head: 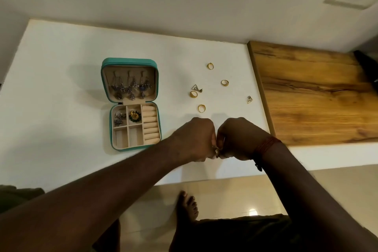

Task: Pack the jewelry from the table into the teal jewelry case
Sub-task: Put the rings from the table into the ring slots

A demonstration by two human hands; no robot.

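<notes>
The white table (71, 80) stands against a plain pale wall, w/ a wooden board (311, 96) at its right end and glossy beige floor tiles below. The teal jewelry case (131, 104) lies open at the table's left-centre. Four gold rings (201, 108) and two triangle earrings (196, 87) lie right of it. The left hand (196, 139) and right hand (237, 139) touch, fingers pinched together on a small jewelry piece (216, 151), mostly hidden.

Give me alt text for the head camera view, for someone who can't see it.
Both hands, left hand and right hand, pinch a small piece of jewelry together over a white table. An open teal jewelry case sits to their left; four gold rings and two triangular earrings lie loose beyond them.
</notes>
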